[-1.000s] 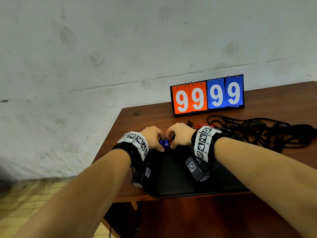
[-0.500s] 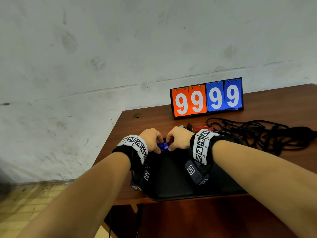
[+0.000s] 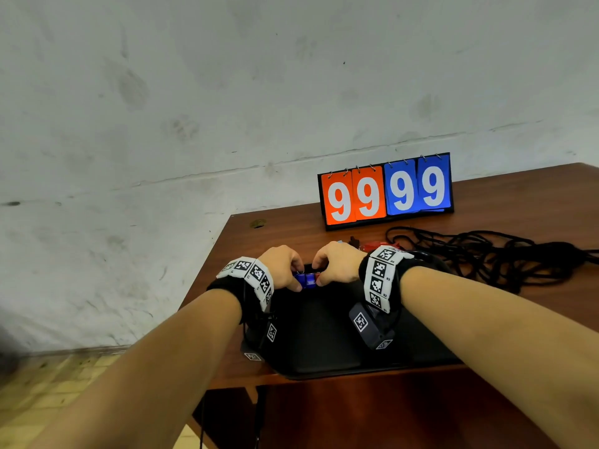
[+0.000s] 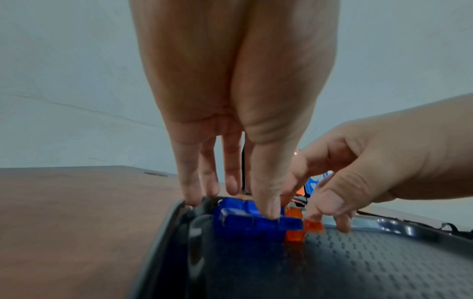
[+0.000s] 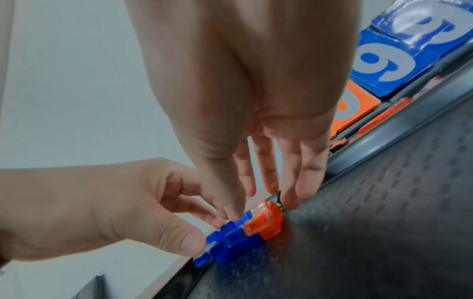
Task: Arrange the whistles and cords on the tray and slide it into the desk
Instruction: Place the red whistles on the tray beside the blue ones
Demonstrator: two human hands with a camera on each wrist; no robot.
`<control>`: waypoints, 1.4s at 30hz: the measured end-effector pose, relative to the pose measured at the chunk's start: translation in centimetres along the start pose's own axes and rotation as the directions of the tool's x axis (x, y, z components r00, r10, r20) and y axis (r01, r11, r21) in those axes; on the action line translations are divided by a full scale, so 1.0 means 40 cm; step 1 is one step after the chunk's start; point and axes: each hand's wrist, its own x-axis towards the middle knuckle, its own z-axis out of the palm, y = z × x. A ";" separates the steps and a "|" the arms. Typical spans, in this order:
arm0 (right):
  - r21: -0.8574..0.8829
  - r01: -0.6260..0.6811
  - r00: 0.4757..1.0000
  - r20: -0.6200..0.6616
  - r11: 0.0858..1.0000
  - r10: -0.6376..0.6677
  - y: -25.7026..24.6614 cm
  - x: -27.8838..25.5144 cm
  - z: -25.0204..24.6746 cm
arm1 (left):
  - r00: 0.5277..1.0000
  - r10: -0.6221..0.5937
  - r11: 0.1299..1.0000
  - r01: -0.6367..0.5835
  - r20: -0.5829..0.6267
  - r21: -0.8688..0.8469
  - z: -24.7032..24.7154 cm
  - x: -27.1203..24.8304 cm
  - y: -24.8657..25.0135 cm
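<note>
A black tray (image 3: 324, 345) lies on the wooden desk near its front edge. Blue whistles (image 4: 238, 222) and an orange whistle (image 4: 297, 234) sit pressed together in the tray's far left corner. My left hand (image 3: 293, 277) pinches a blue whistle (image 5: 230, 242) between thumb and fingers. My right hand (image 3: 324, 273) pinches the orange whistle (image 5: 266, 224), thumb in front and fingers behind. A tangle of black cords (image 3: 486, 254) lies on the desk to the right, outside the tray. More red whistles (image 3: 372, 245) lie just beyond the tray.
A flip scoreboard (image 3: 385, 192) reading 99 99 stands at the back of the desk against the wall. The desk's left edge (image 3: 207, 270) drops to a tiled floor. The tray's textured floor (image 4: 358, 263) stretches to the right of the whistles.
Both hands stay at the whistles in the tray's far corner, with only small finger shifts. The head view has tilted slightly.
</note>
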 end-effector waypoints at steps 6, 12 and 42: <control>0.030 -0.028 0.998 -0.063 0.999 0.030 0.015 -0.074 -0.059 | 0.998 -0.012 0.998 0.009 -0.067 -0.055 -0.033 -0.028 0.055; 0.115 -0.089 0.989 -0.109 0.989 0.102 0.058 -0.161 -0.134 | 0.992 0.028 0.992 -0.042 -0.119 -0.119 -0.056 -0.048 0.177; -0.043 -0.185 0.981 0.053 0.982 0.187 0.311 -0.074 -0.201 | 0.988 0.100 0.995 -0.101 0.115 0.000 0.018 0.258 0.335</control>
